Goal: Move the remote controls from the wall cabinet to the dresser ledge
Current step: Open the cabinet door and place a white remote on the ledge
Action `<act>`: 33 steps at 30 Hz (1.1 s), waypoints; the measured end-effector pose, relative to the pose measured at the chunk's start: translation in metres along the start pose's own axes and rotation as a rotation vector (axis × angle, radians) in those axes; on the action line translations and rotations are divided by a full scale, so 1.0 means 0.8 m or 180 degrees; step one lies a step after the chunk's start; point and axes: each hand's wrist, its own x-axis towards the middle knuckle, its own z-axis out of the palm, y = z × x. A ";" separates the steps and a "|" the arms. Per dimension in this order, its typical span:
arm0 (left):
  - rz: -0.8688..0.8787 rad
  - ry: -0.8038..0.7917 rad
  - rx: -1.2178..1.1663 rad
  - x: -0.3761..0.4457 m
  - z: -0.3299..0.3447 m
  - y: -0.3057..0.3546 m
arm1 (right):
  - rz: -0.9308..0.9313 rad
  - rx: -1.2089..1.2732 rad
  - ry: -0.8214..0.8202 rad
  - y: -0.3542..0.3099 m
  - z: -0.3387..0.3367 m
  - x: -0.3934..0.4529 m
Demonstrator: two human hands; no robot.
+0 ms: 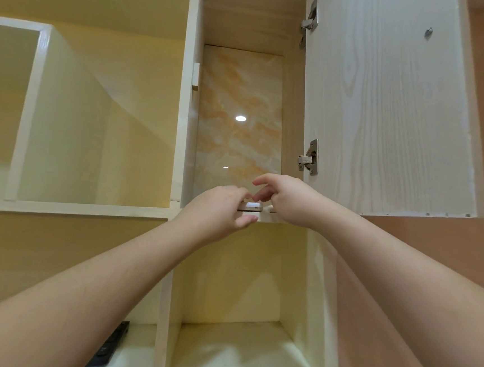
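Note:
A white remote control (251, 206) lies at the front edge of the open wall cabinet's shelf (270, 216). My left hand (217, 213) grips it, fingers over its top and thumb under the shelf edge. My right hand (289, 200) hovers just to its right with fingers loosely curled above the shelf, holding nothing that I can see. A black remote control (109, 346) lies on the ledge at the bottom left, partly hidden by my left forearm.
The cabinet door (388, 108) stands swung open to the right, with two metal hinges. Open cubbies (93, 129) lie to the left and another compartment (239, 300) below. A marbled panel (240, 118) backs the cabinet.

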 end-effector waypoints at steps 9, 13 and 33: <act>-0.0123 0.0211 0.0011 -0.008 -0.006 -0.002 | 0.0252 -0.0024 0.0134 0.011 -0.003 -0.001; -0.0510 0.0515 -0.0154 -0.016 -0.009 0.008 | 0.0335 0.0022 0.0039 0.016 0.001 0.000; -0.0384 0.0543 -0.0610 -0.022 -0.048 -0.013 | 0.0500 -0.0014 -0.0044 0.005 0.010 0.027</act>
